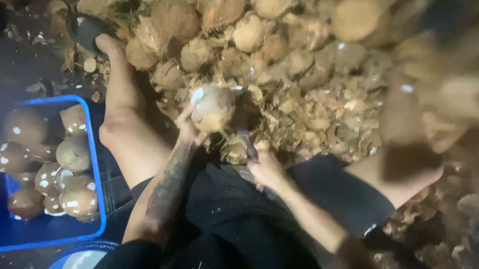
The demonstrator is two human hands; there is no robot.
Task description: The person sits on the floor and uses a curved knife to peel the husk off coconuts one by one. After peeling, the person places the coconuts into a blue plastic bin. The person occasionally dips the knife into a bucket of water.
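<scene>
A: Far side: heap of brown husked coconuts [274, 31]. Near left: blue plastic crate [96, 196].

B: Centre: round brown part-peeled coconut [214, 108], cupped by left hand [188, 128]. Right hand [264, 168] closed around a dark blade handle [248, 146] just beside it.

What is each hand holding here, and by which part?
The left hand grips a husked coconut by its lower left side. The right hand holds a dark tool by its handle end; its kind cannot be told.
</scene>
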